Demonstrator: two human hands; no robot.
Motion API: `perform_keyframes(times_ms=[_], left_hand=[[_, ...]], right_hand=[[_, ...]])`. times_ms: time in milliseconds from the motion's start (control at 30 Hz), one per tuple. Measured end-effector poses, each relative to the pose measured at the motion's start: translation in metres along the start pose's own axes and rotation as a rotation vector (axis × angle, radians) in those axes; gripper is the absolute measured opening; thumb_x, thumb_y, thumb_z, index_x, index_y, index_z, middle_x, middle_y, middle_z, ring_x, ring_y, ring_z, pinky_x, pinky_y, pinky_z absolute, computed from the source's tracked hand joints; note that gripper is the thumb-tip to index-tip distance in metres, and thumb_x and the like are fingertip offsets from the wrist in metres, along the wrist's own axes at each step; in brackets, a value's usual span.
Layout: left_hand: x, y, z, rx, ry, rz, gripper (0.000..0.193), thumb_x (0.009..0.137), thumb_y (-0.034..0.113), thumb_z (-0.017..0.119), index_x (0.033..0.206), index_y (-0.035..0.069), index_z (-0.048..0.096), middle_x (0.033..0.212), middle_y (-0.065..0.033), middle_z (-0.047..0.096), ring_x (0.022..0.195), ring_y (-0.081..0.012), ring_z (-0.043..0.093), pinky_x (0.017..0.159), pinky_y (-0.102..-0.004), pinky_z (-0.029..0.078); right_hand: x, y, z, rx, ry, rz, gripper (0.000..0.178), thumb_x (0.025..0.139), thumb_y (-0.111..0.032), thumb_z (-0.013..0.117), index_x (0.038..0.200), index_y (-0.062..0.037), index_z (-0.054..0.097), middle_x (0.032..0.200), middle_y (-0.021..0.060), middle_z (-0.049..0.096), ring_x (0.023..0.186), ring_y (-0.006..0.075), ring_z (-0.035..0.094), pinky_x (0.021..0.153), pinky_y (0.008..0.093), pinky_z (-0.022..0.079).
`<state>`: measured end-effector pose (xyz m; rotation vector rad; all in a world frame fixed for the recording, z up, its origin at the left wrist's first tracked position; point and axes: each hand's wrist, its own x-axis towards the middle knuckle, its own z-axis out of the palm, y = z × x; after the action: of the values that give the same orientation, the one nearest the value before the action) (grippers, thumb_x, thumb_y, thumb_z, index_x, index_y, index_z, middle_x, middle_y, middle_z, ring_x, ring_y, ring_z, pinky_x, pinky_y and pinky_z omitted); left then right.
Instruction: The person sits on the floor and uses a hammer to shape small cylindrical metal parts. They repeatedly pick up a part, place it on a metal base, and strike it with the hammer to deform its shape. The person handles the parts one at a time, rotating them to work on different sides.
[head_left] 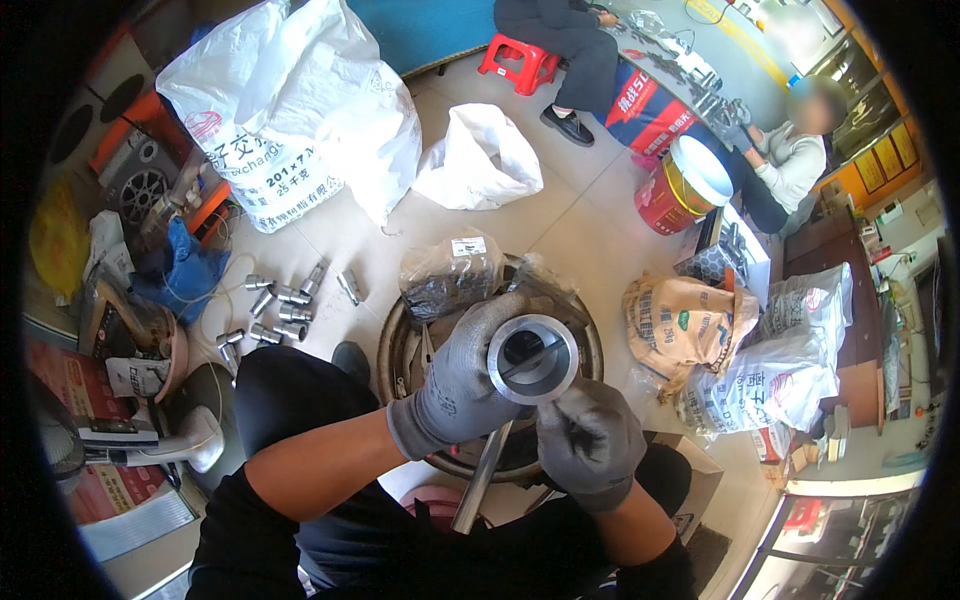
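Observation:
My left hand, in a grey work glove, is wrapped around a short, thick-walled metal tube. The tube's round open end faces up, and a dark bar-like shape shows inside its bore. Just below the rim on the right, my right hand, also gloved, has its fingers pinched together against the tube's lower edge; whatever they hold is hidden. Beneath my hands a bright metal rod slants down toward my lap. Under it lies a round, dark, rimmed base, bearing a plastic-wrapped bundle.
Several shiny metal fittings lie on the floor to the left. Large white woven sacks stand beyond them. At the right are a brown paper sack and a red bucket. Two other people sit at a far table near a red stool.

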<state>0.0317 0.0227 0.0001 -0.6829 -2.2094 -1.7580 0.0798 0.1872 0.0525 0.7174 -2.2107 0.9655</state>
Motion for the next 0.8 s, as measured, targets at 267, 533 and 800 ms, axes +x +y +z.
perform_keyframes(times_ms=[267, 533, 800], left_hand=[[-0.006, 0.004, -0.007, 0.007, -0.095, 0.023, 0.079, 0.069, 0.026, 0.09, 0.132, -0.004, 0.054, 0.126, -0.0229, 0.058, 0.117, -0.0385, 0.059, 0.102, -0.0441, 0.048], [-0.011, -0.006, 0.002, 0.129, 0.008, 0.162, 0.077, 0.073, 0.025, 0.088, 0.134, -0.005, 0.053, 0.128, -0.0213, 0.058, 0.119, -0.0371, 0.059, 0.104, -0.043, 0.047], [-0.012, -0.013, 0.002, 0.16, -0.054, 0.135, 0.085, 0.073, 0.025, 0.089, 0.139, -0.007, 0.046, 0.127, -0.02, 0.059, 0.118, -0.0351, 0.059, 0.107, -0.0426, 0.044]], right_hand=[[-0.001, 0.005, 0.002, 0.077, -0.03, 0.006, 0.031, 0.079, -0.008, 0.08, 0.107, -0.0082, 0.067, 0.097, 0.0136, 0.072, 0.084, 0.0306, 0.071, 0.07, 0.0391, 0.057], [0.002, 0.004, 0.006, 0.069, 0.003, -0.005, 0.03, 0.08, -0.007, 0.079, 0.107, -0.0081, 0.067, 0.096, 0.0137, 0.071, 0.081, 0.0311, 0.071, 0.068, 0.039, 0.056], [0.002, 0.006, 0.009, 0.069, 0.001, 0.013, 0.029, 0.079, -0.007, 0.079, 0.105, -0.0082, 0.066, 0.096, 0.011, 0.071, 0.08, 0.0298, 0.07, 0.067, 0.0384, 0.054]])
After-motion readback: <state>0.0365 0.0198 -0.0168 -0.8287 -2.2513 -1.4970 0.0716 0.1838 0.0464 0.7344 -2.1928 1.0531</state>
